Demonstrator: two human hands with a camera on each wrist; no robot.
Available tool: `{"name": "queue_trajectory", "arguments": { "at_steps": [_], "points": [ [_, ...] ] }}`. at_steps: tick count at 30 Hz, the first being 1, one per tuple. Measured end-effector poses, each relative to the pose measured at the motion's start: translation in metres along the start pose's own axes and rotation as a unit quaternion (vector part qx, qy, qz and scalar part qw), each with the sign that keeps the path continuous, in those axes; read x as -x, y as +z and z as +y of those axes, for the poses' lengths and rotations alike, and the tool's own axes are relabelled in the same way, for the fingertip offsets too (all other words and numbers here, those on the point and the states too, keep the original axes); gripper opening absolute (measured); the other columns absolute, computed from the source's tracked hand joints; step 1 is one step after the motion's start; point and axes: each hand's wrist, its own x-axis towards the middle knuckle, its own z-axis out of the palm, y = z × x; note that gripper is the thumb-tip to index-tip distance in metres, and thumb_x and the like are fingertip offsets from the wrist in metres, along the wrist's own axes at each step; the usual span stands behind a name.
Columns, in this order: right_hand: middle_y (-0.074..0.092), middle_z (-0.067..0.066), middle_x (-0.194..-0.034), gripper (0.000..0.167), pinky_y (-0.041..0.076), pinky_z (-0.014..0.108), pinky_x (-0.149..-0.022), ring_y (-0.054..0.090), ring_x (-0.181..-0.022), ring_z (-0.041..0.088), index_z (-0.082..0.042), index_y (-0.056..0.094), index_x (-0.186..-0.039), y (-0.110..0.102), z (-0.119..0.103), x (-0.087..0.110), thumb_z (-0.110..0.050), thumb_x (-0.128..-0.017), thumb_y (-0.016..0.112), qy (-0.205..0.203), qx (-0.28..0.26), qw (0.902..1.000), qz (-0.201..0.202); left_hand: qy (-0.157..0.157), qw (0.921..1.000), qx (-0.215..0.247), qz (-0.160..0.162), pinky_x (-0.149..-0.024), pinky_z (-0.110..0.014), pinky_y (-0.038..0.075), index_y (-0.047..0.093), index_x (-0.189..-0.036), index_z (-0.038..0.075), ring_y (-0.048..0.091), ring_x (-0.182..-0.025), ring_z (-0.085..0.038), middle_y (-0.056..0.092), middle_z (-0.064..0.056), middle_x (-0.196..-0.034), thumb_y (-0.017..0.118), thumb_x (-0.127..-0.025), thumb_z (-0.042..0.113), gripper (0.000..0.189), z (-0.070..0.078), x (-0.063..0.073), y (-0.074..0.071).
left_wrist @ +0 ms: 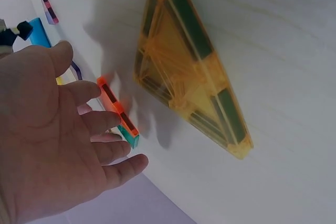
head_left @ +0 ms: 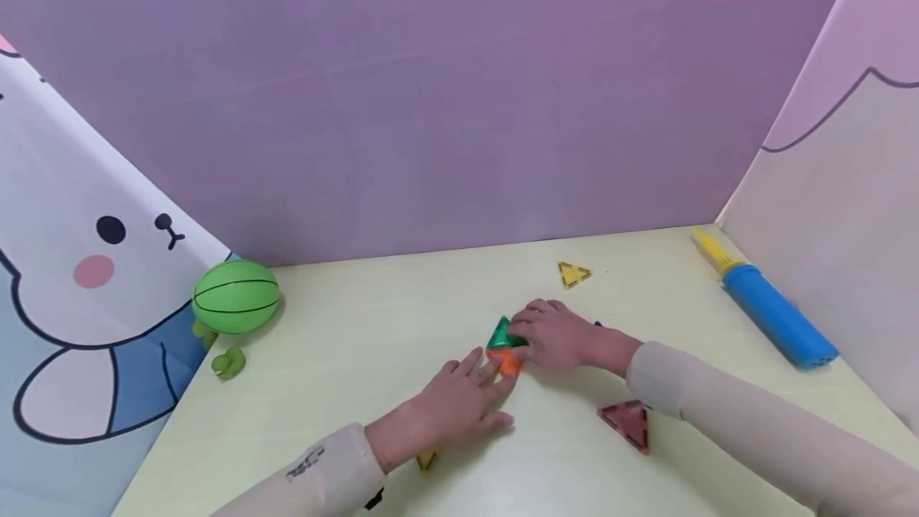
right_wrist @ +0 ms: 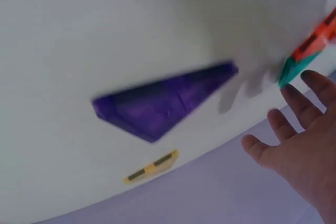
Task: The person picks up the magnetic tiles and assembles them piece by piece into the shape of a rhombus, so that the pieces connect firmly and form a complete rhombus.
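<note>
A green triangular magnetic tile (head_left: 500, 333) and an orange triangular magnetic tile (head_left: 511, 362) lie edge to edge on the table. My right hand (head_left: 562, 336) reaches over the green tile from the right, fingertips at its edge. From the left, my left hand (head_left: 457, 405) touches the orange tile with relaxed, spread fingers. A yellow triangular tile (left_wrist: 184, 72) lies under the left wrist, mostly hidden in the head view. Beneath the right forearm is a purple triangular tile (right_wrist: 165, 100), blurred in the right wrist view.
A dark red triangular tile (head_left: 630, 424) lies near the right forearm, another yellow tile (head_left: 573, 274) farther back. At left sit a green striped ball (head_left: 235, 297) and a small green curled object (head_left: 228, 363). A blue pump (head_left: 778, 316) with a yellow nozzle lies by the right wall.
</note>
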Motion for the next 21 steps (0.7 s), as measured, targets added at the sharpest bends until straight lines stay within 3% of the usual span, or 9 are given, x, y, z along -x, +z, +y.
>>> {"name": "queue_trajectory", "arguments": {
  "at_steps": [4, 13, 21],
  "points": [
    [0.057, 0.012, -0.14, 0.047, 0.04, 0.061, -0.105, 0.047, -0.13, 0.034, -0.012, 0.058, -0.14, -0.007, 0.01, -0.016, -0.034, -0.098, 0.061, 0.022, 0.004, 0.9997, 0.003, 0.001, 1.0, -0.003, 0.007, -0.115, -0.055, 0.036, 0.03, -0.158, 0.03, 0.019, -0.155, -0.035, 0.024, -0.005, -0.166, 0.036, -0.101, 0.063, 0.066, 0.001, -0.002, 0.001],
    [0.054, 0.012, -0.14, 0.044, 0.044, 0.057, -0.099, 0.044, -0.124, 0.032, -0.017, 0.063, -0.133, -0.022, 0.008, -0.044, -0.029, -0.09, 0.067, 0.06, 0.003, 0.9936, -0.095, 0.007, 1.0, -0.001, -0.001, -0.115, -0.055, 0.036, 0.032, -0.158, 0.031, 0.022, -0.154, -0.036, 0.026, -0.005, -0.166, 0.038, -0.1, 0.065, 0.067, 0.002, -0.003, -0.001],
    [0.05, 0.013, -0.141, 0.048, 0.043, 0.055, -0.1, 0.042, -0.121, 0.031, -0.016, 0.061, -0.134, -0.031, -0.001, -0.052, -0.026, -0.088, 0.069, 0.079, -0.009, 0.9873, -0.137, 0.007, 1.0, 0.0, -0.001, -0.114, -0.055, 0.037, 0.033, -0.157, 0.033, 0.025, -0.152, -0.037, 0.028, -0.003, -0.165, 0.04, -0.1, 0.064, 0.065, 0.0, -0.005, -0.001]
  ]
}}
